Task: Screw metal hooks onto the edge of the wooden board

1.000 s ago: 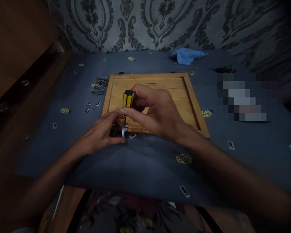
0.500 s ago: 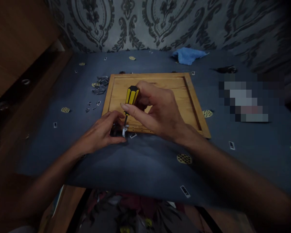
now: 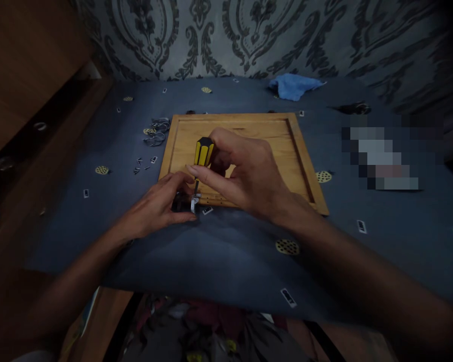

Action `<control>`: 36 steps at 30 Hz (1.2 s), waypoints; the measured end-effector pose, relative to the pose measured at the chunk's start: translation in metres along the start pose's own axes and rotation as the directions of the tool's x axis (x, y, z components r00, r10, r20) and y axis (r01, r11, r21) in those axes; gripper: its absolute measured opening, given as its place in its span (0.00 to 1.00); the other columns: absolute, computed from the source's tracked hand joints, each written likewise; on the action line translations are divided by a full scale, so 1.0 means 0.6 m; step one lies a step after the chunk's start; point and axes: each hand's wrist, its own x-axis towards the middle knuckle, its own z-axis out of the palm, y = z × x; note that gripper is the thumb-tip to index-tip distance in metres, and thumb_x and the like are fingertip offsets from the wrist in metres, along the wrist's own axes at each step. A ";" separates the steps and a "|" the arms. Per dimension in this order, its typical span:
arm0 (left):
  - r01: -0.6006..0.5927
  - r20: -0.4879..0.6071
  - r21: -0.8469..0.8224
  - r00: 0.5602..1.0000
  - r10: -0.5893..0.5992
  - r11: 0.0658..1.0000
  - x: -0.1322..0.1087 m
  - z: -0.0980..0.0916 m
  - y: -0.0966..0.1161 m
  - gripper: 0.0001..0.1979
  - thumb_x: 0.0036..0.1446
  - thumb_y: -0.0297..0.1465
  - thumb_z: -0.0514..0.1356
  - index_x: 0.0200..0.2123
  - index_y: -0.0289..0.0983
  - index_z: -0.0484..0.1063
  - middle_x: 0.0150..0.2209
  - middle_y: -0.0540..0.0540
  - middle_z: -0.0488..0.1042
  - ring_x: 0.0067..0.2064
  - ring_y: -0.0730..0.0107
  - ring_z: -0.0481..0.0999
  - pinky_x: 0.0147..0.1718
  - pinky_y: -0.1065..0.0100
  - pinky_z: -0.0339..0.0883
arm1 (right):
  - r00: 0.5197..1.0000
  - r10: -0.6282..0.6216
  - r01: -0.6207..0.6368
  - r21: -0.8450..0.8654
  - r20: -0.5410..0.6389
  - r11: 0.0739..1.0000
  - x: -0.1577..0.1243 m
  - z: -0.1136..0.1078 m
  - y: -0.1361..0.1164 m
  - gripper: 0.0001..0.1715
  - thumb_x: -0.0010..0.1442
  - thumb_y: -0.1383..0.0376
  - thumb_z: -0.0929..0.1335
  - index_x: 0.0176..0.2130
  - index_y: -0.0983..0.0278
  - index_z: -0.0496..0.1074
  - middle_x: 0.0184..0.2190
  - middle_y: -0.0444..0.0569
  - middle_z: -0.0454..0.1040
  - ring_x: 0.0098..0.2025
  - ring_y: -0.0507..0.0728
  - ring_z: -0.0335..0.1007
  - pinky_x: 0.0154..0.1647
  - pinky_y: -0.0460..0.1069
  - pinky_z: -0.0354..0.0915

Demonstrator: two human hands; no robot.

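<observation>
My right hand [image 3: 245,171] is closed around a screwdriver [image 3: 204,152] with a yellow and black handle. The screwdriver points down, its tip at a small silvery metal fitting [image 3: 195,202] on the near left edge of a framed wooden panel [image 3: 305,166]. My left hand [image 3: 162,203] curls round that fitting from the left, thumb below and fingers above, gripping it against the edge. Its fingertips are partly in shadow. Small dark holes run along the panel's near edge, right of the fitting. The screw under the tip is too small to make out.
Left of the panel lie several loose screws [image 3: 138,166] and a cluster of shiny metal pieces [image 3: 156,131]. A blue cloth [image 3: 294,86] rests at the back, with a dark object [image 3: 353,108] to its right. A patterned dark cloth [image 3: 226,256] covers the table.
The screwdriver handle has shifted slightly down and left, with my right hand's fingers moving along with it. My left hand and the panel stay in place.
</observation>
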 end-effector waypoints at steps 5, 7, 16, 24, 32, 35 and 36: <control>0.032 0.005 0.002 0.999 -0.032 0.999 0.000 0.000 0.003 0.27 0.57 0.44 0.71 0.54 0.44 0.65 0.49 0.46 0.78 0.52 0.50 0.79 0.54 0.51 0.74 | 0.992 0.107 -0.117 0.154 0.068 0.981 0.001 0.001 -0.005 0.17 0.65 0.65 0.72 0.34 0.58 0.58 0.27 0.39 0.70 0.28 0.53 0.70 0.29 0.49 0.64; 0.037 0.014 0.002 0.999 -0.037 0.999 0.001 -0.002 0.006 0.26 0.57 0.45 0.70 0.52 0.43 0.66 0.49 0.45 0.77 0.51 0.50 0.79 0.53 0.51 0.74 | 0.987 0.122 -0.144 0.236 0.104 0.961 0.004 -0.002 -0.004 0.13 0.64 0.66 0.71 0.37 0.58 0.61 0.29 0.40 0.72 0.29 0.53 0.73 0.31 0.49 0.67; 0.047 0.016 0.003 0.999 -0.047 0.999 0.000 -0.004 0.008 0.26 0.57 0.43 0.71 0.52 0.43 0.65 0.50 0.45 0.77 0.52 0.50 0.79 0.53 0.50 0.74 | 0.949 0.129 -0.218 0.301 0.288 0.928 0.011 -0.022 -0.002 0.12 0.65 0.67 0.71 0.31 0.61 0.66 0.27 0.41 0.75 0.31 0.53 0.77 0.30 0.48 0.69; 0.025 -0.001 0.010 1.000 -0.025 1.000 -0.001 0.000 0.001 0.25 0.57 0.45 0.71 0.51 0.43 0.66 0.48 0.45 0.76 0.50 0.51 0.79 0.53 0.50 0.75 | 0.998 0.069 -0.068 0.081 -0.010 0.994 0.000 0.002 -0.011 0.22 0.65 0.61 0.74 0.29 0.59 0.59 0.25 0.40 0.69 0.27 0.51 0.68 0.28 0.48 0.63; 0.054 0.012 -0.022 0.999 -0.053 0.998 -0.003 0.000 -0.004 0.29 0.56 0.48 0.71 0.54 0.43 0.66 0.52 0.42 0.76 0.52 0.49 0.79 0.55 0.48 0.74 | 0.998 0.024 -0.025 -0.008 -0.057 1.000 -0.002 -0.001 -0.005 0.18 0.67 0.58 0.72 0.32 0.59 0.62 0.26 0.40 0.68 0.27 0.52 0.66 0.30 0.49 0.63; 0.030 0.008 -0.014 1.000 -0.030 0.999 -0.003 -0.001 -0.004 0.28 0.57 0.48 0.70 0.54 0.43 0.66 0.51 0.43 0.76 0.52 0.49 0.79 0.55 0.49 0.74 | 0.997 -0.055 0.053 -0.038 -0.046 0.998 -0.004 0.005 0.002 0.20 0.67 0.61 0.72 0.31 0.59 0.58 0.27 0.41 0.70 0.28 0.52 0.67 0.31 0.50 0.63; 0.025 0.008 -0.011 1.000 -0.025 1.000 -0.002 -0.001 -0.003 0.28 0.58 0.48 0.70 0.55 0.42 0.66 0.51 0.43 0.76 0.51 0.50 0.79 0.54 0.49 0.75 | 0.997 -0.065 0.062 -0.052 -0.048 0.997 -0.004 0.007 0.003 0.20 0.68 0.61 0.72 0.31 0.58 0.57 0.27 0.41 0.70 0.28 0.52 0.67 0.31 0.49 0.63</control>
